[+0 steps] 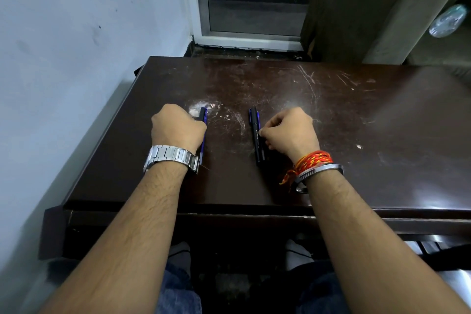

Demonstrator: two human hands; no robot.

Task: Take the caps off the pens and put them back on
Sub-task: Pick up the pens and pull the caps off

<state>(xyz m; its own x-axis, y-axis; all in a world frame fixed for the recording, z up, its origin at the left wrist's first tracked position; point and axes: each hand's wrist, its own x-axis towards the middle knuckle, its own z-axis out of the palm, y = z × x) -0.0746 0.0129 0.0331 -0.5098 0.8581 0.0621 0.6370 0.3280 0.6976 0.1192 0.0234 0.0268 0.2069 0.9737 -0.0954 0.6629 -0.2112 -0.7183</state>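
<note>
While both of my forearms reach out over the dark, scratched table (331, 115), each hand sits on a pen. My left hand (177, 129) is curled into a loose fist over the left pen (203, 116), a blue one lying lengthwise on the tabletop; only its far end pokes out past the knuckles and a strip of barrel shows along the thumb side down towards the watch (170, 157). I cannot tell whether the fingers actually clamp it or just cover it. My right hand (290, 131) is closed as well, its thumb and fingertips pinching the right pen (257, 135), a black barrel with a blue-edged cap at the far end, which also lies flat on the table pointing away from me. The two pens run roughly parallel, well apart, with a worn pale patch of tabletop between them. Both caps look to be on, though the left one is mostly hidden. A red-orange thread (312, 160) and a steel bangle (319, 172) ring my right wrist. My knees show below the table's near edge.
</note>
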